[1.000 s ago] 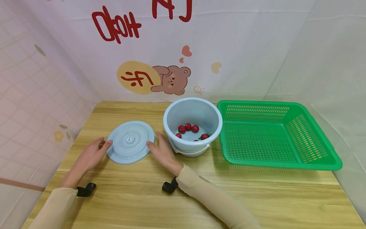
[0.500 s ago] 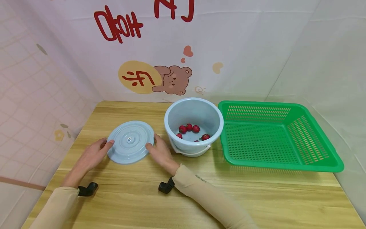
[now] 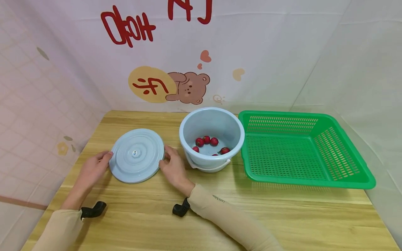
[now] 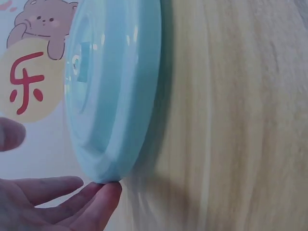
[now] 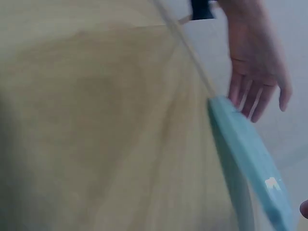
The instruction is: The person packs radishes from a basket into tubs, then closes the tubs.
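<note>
A pale blue round bucket lid (image 3: 136, 139) is tilted a little above the table, at the left. My left hand (image 3: 92, 171) touches its left edge; in the left wrist view the fingertips (image 4: 110, 187) meet the rim and the thumb stands apart. At the lid's right edge my right hand (image 3: 175, 170) holds the rim, thumb uppermost, its other fingertips partly hidden. The right wrist view shows the lid (image 5: 250, 154) edge-on, with only one fingertip of that hand at the border. Right of my right hand stands a pale blue bucket (image 3: 211, 157) with several red radishes (image 3: 214, 141) inside.
A green slotted plastic basket (image 3: 282, 153) stands at the right, beside the bucket. The wooden table (image 3: 150, 223) ends at a printed cloth wall (image 3: 267, 52) behind. The bucket's white handle (image 3: 220, 166) hangs down in front.
The lid has shifted left and appears larger and raised, with both hands moving along with it. The bucket, radishes and basket have stayed put.
</note>
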Motion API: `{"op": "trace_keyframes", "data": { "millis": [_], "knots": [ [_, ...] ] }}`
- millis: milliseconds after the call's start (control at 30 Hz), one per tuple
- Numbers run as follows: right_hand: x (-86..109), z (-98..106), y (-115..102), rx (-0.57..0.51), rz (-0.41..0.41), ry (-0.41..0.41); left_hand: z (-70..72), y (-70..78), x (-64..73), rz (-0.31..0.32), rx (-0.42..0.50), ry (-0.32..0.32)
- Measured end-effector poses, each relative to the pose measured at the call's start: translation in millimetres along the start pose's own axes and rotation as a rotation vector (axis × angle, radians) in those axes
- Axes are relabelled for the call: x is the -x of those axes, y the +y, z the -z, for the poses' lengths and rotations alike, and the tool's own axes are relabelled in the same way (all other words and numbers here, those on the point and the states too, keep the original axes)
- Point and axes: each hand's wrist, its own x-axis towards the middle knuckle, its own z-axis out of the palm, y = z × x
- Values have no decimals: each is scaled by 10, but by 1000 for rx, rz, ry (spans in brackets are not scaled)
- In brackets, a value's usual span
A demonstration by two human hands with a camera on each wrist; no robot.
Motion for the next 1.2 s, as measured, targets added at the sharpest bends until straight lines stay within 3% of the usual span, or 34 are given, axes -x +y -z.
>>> {"op": "trace_keyframes", "data": {
  "millis": [167,400,533,700,933,1200],
  "knots": [
    [82,-34,-19,77,122,0,40,-58,59,31,77,86],
    [170,-32,-131,14,265,9,80,-69,147,59,204,235],
    [233,-25,-205,-14,322,14,115,-35,182,48,331,329],
    [296,6,-290,-14,399,26,149,41,226,69,474,408],
    [395,118,-442,-10,497,48,138,171,281,100,766,492],
    [528,300,-646,-57,569,67,78,408,378,95,905,566]
  ]
}}
